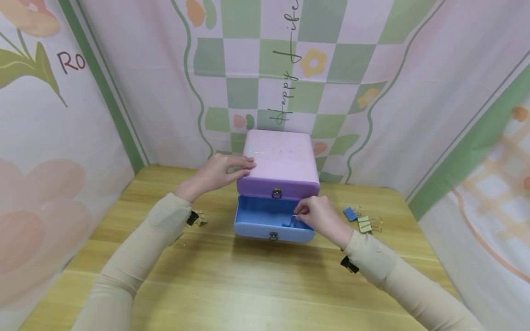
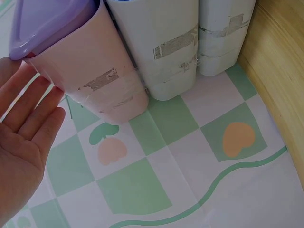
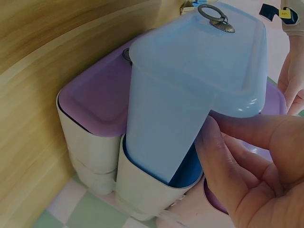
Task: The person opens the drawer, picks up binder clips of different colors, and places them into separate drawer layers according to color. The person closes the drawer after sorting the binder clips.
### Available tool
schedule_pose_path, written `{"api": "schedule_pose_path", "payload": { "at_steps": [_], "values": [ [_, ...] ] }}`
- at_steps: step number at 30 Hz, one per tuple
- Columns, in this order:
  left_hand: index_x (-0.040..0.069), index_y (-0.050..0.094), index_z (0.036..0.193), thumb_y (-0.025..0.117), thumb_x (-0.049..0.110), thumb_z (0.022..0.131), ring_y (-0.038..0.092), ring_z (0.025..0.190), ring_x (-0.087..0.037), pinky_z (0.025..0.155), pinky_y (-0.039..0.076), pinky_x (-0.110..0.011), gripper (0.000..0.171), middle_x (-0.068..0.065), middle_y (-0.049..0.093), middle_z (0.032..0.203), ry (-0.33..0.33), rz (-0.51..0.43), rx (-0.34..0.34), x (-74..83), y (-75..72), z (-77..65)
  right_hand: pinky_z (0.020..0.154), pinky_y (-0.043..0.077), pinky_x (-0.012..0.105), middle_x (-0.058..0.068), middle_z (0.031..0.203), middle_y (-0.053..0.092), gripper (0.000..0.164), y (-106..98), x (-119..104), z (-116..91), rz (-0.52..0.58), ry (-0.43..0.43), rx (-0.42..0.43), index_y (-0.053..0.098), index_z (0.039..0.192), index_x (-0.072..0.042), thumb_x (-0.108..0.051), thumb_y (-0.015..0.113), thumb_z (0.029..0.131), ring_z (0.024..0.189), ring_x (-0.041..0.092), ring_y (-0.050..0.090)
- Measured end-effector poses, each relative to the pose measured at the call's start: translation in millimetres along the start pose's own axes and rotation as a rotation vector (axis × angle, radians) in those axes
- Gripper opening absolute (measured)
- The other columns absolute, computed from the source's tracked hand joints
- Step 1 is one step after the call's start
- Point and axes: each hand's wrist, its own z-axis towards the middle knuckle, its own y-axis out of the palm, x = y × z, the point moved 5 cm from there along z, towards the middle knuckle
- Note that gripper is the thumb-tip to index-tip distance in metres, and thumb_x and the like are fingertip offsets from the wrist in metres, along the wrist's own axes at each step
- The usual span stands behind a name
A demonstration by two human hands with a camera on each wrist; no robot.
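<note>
A small chest of stacked drawers [image 1: 281, 154] stands at the table's back, its pink top unit over paler ones. The middle blue drawer [image 1: 274, 232] is pulled out, while the purple top drawer [image 1: 256, 187] is closed. My left hand [image 1: 217, 172] touches the left edge of the pink top with extended fingers, seen from the side in the left wrist view [image 2: 28, 128]. Inside the blue drawer's right end, my right hand [image 1: 320, 216] pinches a blue binder clip [image 1: 292, 223] by its wire handle. In the right wrist view, the drawer wall hides the clip from sight.
To the chest's right lie a blue binder clip [image 1: 350, 214] and a yellow binder clip [image 1: 364, 224]. Yellow clips [image 1: 200, 218] lie on the left, partly behind my left forearm. A patterned curtain [image 1: 281, 59] hangs close behind the wooden table [image 1: 232, 285].
</note>
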Motion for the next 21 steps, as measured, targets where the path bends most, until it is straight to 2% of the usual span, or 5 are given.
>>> {"api": "schedule_pose_path", "payload": {
  "at_steps": [9,14,21],
  "values": [
    [0.025,0.061,0.112,0.057,0.031,0.085,0.052,0.111,-0.011,0.087,0.048,-0.027,0.028,0.006,0.056,0.121,0.002,-0.015,-0.014,1.1,0.6,0.7,0.057,0.052,0.02,0.0,0.073,0.066,0.003,-4.8,-1.2,-7.3,0.038,-0.01,0.026,0.068,0.079,-0.009,-0.01,0.067,0.076,0.065,0.008,0.061],
    [0.025,0.061,0.112,0.057,0.031,0.085,0.052,0.111,-0.011,0.088,0.047,-0.028,0.028,0.006,0.056,0.122,0.001,-0.016,-0.012,1.4,0.8,0.3,0.057,0.052,0.021,-0.002,0.073,0.066,0.008,-15.9,-3.6,-16.3,0.012,-0.023,0.079,0.067,0.081,-0.012,-0.02,0.064,0.081,0.065,0.006,0.06],
    [0.025,0.061,0.112,0.057,0.031,0.085,0.052,0.111,-0.01,0.088,0.047,-0.026,0.028,0.007,0.056,0.121,0.0,0.0,-0.005,1.4,-0.1,0.4,0.057,0.052,0.024,-0.001,0.074,0.067,0.012,-32.0,1.0,-25.6,-0.026,-0.046,0.138,0.069,0.082,-0.011,-0.022,0.063,0.082,0.064,0.008,0.06]
  ]
}}
